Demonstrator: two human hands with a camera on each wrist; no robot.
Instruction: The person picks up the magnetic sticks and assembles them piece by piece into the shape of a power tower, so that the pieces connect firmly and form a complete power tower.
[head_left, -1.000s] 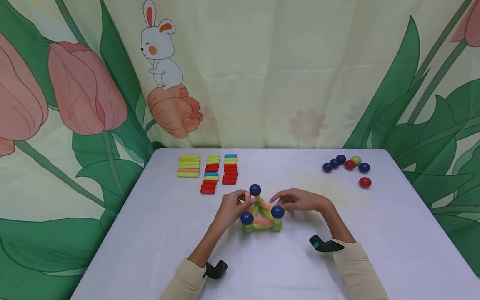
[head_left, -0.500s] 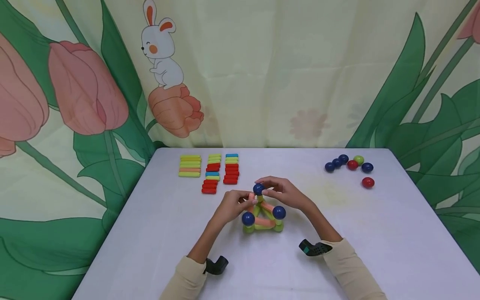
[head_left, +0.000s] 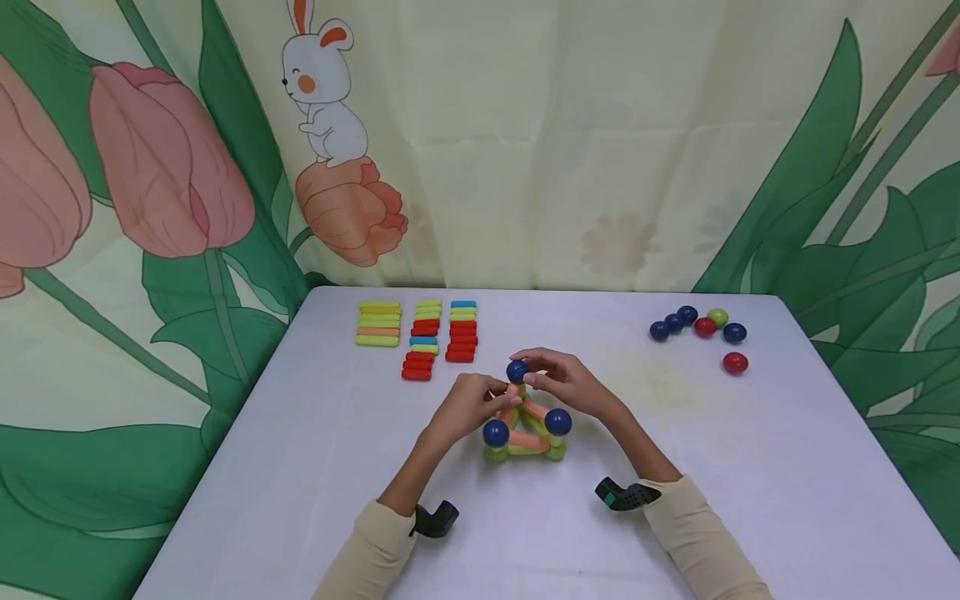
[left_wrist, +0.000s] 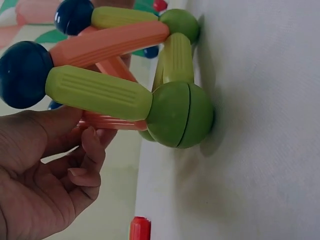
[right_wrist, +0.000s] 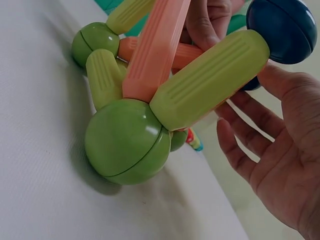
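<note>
A triangular frame of building sticks and balls stands on the table, with green balls (right_wrist: 127, 142) at its base. Yellow-green sticks (left_wrist: 100, 92) rise from these to blue balls (head_left: 558, 422), and orange sticks (head_left: 528, 440) slant between levels. My left hand (head_left: 467, 407) pinches an orange stick (left_wrist: 112, 121) on the frame's far left side, its upper end close to the back blue ball (head_left: 517, 372). From the right, my right hand (head_left: 564, 385) holds that back ball between thumb and fingers. Fingertips behind the ball are partly hidden.
Rows of yellow-green, red, blue and orange sticks (head_left: 461, 340) lie at the back left. Several loose balls (head_left: 705, 327) sit at the back right, with a red ball (head_left: 735, 363) slightly nearer. A printed curtain (head_left: 525, 167) hangs behind the table (head_left: 300, 433).
My right hand has moved left and back from beside the frame onto the back blue ball. The orange stick in my left hand now leans toward that ball.
</note>
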